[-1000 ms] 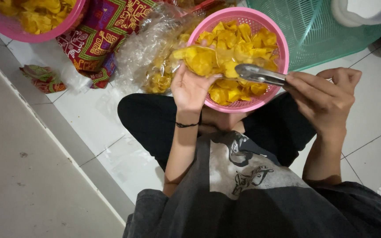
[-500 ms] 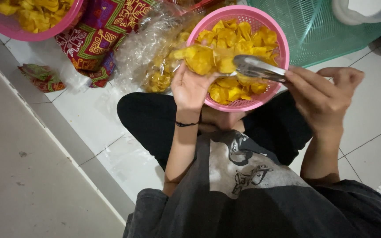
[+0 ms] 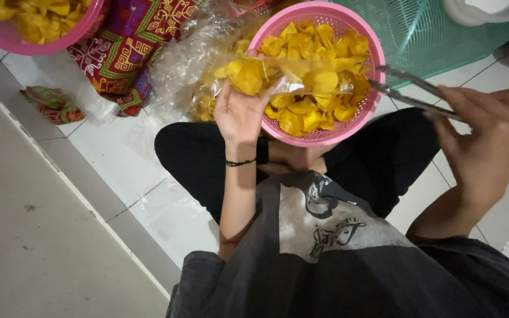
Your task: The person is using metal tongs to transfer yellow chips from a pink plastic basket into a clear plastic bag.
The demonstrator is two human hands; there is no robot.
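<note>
White tiled floor (image 3: 119, 153) under the pink basket (image 3: 372, 88), beside a grey step (image 3: 36, 235).

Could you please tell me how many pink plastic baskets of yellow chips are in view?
2: one round pink plastic basket on the person's lap, one pink plastic basket at top left, partly cropped. Others may lie out of frame.

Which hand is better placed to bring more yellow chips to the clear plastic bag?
Right. The right hand holds the metal tongs beside the pink basket; the left hand holds the clear plastic bag.
</note>
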